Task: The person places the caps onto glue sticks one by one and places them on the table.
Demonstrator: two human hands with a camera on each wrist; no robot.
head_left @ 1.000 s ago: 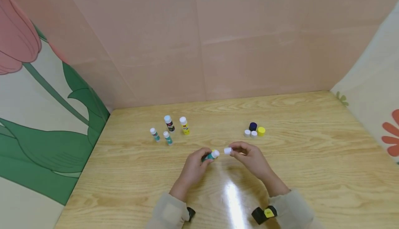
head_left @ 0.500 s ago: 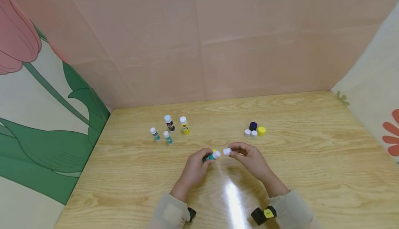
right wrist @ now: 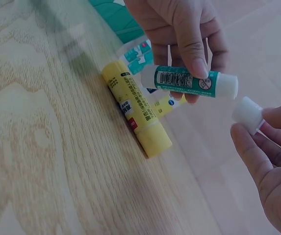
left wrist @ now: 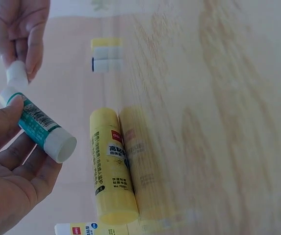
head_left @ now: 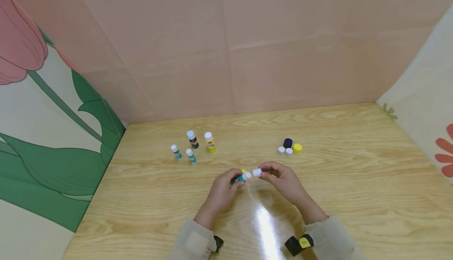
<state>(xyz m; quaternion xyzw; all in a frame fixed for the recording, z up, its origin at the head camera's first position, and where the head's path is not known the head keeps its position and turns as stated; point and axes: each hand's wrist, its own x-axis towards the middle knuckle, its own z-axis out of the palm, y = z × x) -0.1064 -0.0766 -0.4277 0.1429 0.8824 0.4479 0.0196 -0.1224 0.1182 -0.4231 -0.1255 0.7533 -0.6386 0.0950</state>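
Observation:
My left hand (head_left: 222, 189) holds a teal glue stick (right wrist: 184, 81) between thumb and fingers, its white uncapped end tilted up toward the right. Across from it, my right hand (head_left: 284, 181) pinches a small white cap (right wrist: 248, 114) between thumb and fingertips. In the right wrist view a narrow gap separates cap and stick; in the left wrist view the two overlap. A yellow glue stick (left wrist: 112, 166) lies on the table just beyond the left hand, mostly hidden by it in the head view.
At the back left stand several glue sticks: a black one (head_left: 193, 140), a yellow one (head_left: 210, 142) and two small teal ones (head_left: 191, 157). A group of loose caps sits back right: navy (head_left: 288, 143), yellow (head_left: 297, 148) and two white (head_left: 289, 152). A pink backdrop (head_left: 226, 47) rises behind the table.
The white cap in my right hand has shifted slightly left, and the teal glue stick slightly right, so the gap between them has narrowed. Both hands keep their grip.

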